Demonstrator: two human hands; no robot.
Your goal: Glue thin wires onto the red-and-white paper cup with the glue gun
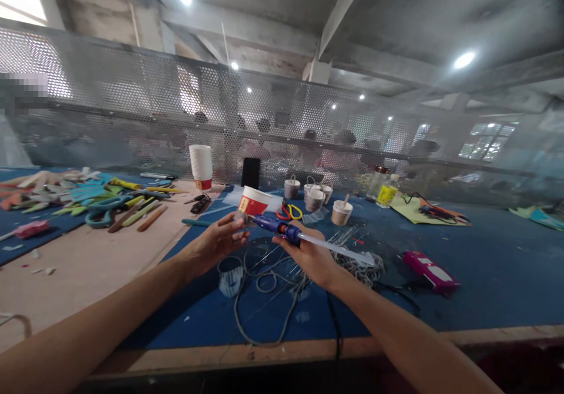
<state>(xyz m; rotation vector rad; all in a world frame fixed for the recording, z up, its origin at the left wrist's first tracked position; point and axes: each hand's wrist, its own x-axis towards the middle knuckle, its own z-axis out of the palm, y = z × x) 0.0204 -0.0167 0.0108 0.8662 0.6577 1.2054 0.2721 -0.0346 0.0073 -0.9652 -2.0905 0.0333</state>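
Note:
My left hand (pixel 227 236) holds a red and white paper cup (pixel 254 201), tilted, by its lower end. In my right hand (pixel 308 252) is a blue glue gun (pixel 277 226), its nozzle pointing left at the cup's base, with a long clear glue stick (pixel 337 247) sticking out of its rear. Grey cord (pixel 284 317) lies in loops on the blue mat beneath my hands and bunches up to the right. Red and yellow scissors (pixel 291 211) rest just behind the glue gun.
Stacked paper cups (pixel 201 165), a black phone (pixel 251 172) and several cord-wrapped cups (pixel 314 199) stand toward the back. A magenta box (pixel 430 272) and yellow-labelled bottle (pixel 388 193) are at right. Coloured cutouts and tools (pixel 103 218) cover the left. A perforated screen (pixel 154 100) rises behind.

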